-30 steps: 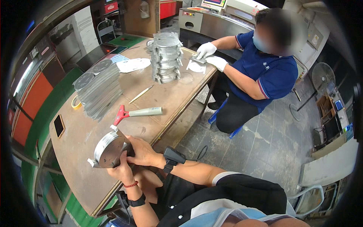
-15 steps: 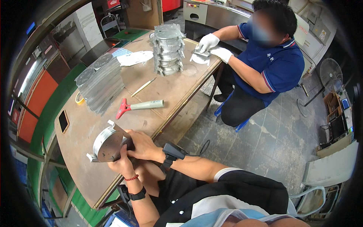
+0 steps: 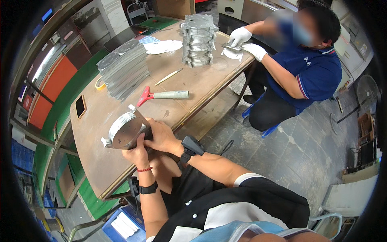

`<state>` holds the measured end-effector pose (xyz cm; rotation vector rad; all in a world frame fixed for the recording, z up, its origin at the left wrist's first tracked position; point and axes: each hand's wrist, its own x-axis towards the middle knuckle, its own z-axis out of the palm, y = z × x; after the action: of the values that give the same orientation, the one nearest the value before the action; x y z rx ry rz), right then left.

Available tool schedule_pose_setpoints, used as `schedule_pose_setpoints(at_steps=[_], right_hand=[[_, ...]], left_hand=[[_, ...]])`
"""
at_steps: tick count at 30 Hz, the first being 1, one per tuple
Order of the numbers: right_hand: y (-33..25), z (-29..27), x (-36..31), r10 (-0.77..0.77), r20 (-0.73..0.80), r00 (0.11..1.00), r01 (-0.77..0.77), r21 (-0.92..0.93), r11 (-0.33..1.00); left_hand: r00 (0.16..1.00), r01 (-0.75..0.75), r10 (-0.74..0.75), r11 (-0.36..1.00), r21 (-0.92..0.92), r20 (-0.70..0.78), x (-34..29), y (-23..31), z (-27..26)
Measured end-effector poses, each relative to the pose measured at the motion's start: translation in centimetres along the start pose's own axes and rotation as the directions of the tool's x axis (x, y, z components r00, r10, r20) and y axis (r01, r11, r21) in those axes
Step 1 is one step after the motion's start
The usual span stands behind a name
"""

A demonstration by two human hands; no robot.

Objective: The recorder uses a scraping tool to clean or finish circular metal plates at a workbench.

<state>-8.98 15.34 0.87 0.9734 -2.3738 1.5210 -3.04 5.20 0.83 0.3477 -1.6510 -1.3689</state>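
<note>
A short stack of round grey metal plates with tabs sticking out at its rim is held tilted over the near edge of the table. My left hand grips its near side, the thumb on the dark-specked face. My right hand is closed round its right side, with part of the fingers hidden. Beyond it lies a scraper with a red head and a pale handle. A thin wooden-coloured stick tool rests farther back.
On the table stand a tall stack of round metal plates and a leaning pile of grey plates. A phone, yellow tape roll and white gloves lie there too. A co-worker's gloved hands handle a plate opposite.
The head view has shifted, so the table and co-worker appear farther right and higher. Both my hands keep their grip on the plate stack, with little change in its tilt.
</note>
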Motion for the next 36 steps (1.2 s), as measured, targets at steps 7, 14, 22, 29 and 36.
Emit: schedule_pose_setpoints(at_steps=[7,14,22,29,36], right_hand=[[0.1,-0.4,-0.1,0.031,0.038,0.999,-0.032,0.012,0.999],[-0.3,-0.1,-0.1,-0.005,-0.019,1.0,0.005,0.021,1.0],[-0.1,-0.1,0.1,0.001,-0.005,1.0,-0.001,0.01,1.0],[-1.0,-0.3,0.2,0.056,0.036,0.998,-0.055,-0.038,0.998],[-2.7,-2.0,-1.4,-0.068,0.099,0.993,0.071,-0.036,0.997]], left_hand=[[1.0,-0.002,0.002,1.0,-0.007,0.001,-0.1,0.5,0.4],[0.998,-0.061,0.063,0.996,0.062,-0.017,-0.1,0.6,0.1],[0.999,-0.032,0.032,0.999,-0.002,-0.022,0.2,-0.1,0.1],[1.0,-0.01,0.01,1.0,0.002,-0.011,0.3,-0.2,-0.3],[0.981,0.194,-0.184,0.958,-0.211,0.066,-0.9,3.6,-1.8]])
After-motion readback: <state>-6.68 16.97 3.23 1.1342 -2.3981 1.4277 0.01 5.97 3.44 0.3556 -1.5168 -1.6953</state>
